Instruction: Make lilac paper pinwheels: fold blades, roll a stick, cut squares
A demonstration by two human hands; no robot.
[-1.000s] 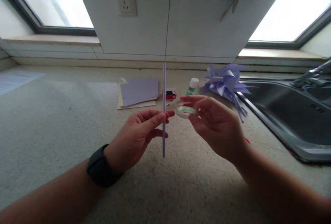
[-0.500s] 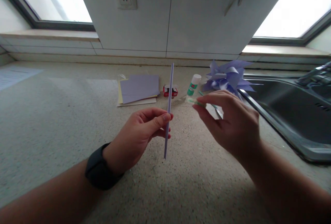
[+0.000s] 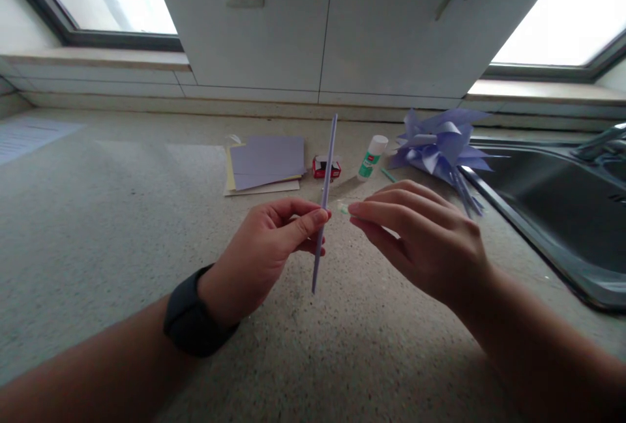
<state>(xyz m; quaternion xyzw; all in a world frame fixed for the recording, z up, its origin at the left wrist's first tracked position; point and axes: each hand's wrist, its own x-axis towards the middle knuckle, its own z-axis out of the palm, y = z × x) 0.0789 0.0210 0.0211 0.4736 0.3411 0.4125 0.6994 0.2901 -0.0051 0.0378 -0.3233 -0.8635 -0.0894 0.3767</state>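
Note:
My left hand (image 3: 274,247) pinches a slim lilac paper stick (image 3: 330,149) near its middle; it is seen edge-on, so I cannot tell whether it is rolled or folded. It stands nearly upright in the picture, leaning a little right at the top. Just right of it, my right hand (image 3: 420,234) is closed with thumb and fingertips on a small translucent strip (image 3: 344,208) with a greenish tint. The strip's tip points at the stick, with a small gap between them. Most of the strip is hidden by the fingers.
Behind my hands are lilac and yellow paper sheets (image 3: 268,162), a small red box (image 3: 320,168) and a glue stick (image 3: 372,158). A lilac paper pinwheel bunch (image 3: 445,143) stands by the steel sink (image 3: 552,214). A printed sheet (image 3: 34,138) lies far left.
My right hand has moved left with the translucent strip, closer to the paper stick. The stick leans slightly more to the right. The whole view has shifted a little.

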